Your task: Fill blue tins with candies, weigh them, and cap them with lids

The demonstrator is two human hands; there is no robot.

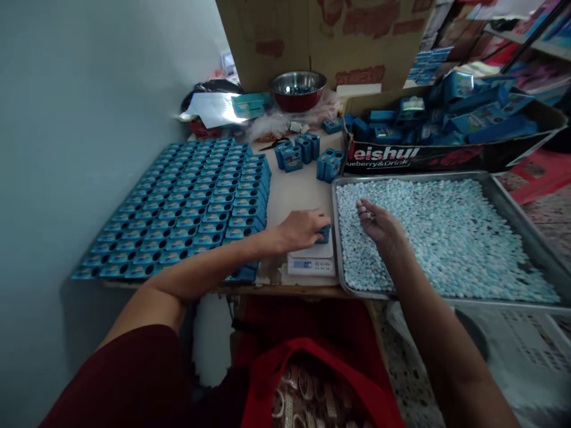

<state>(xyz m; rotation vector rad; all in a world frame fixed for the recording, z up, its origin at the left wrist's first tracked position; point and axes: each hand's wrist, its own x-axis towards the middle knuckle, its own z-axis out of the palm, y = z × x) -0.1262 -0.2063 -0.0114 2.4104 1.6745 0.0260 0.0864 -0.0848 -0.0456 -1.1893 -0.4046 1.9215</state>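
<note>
Our left hand [306,227] bends over a small blue box [325,234], thumb and fingers closed about it, on the pan of a white digital scale [311,266]. The box is glossy and deep blue, but our fingers cover so much of it that only its right side shows. Its likenesses stand in a large block of blue boxes [187,208] at our left, packed in close rows, each with a round dark hole and a small coloured print on its upper face. A few loose boxes [292,159] stand beyond the scale.

Our right hand [379,224] hangs over the left part of a metal tray [338,238], fingers curled in toward the thumb; we cannot tell whether the tips meet or pinch anything. Across the tray spread small pellets [450,238], white and pale mint.

On the dark carton [428,156] behind the tray we read "eishui", its first letter hidden or cut, and below it "ueberry&Drink". The lettering on the boxes is too small for us to read, and the digits on the scale's lit display are too blurred to be sure of.

The held box sits toward the pan's right side, near the tray's left rim; with so little showing, we cannot tell which way its long axis runs.
</note>
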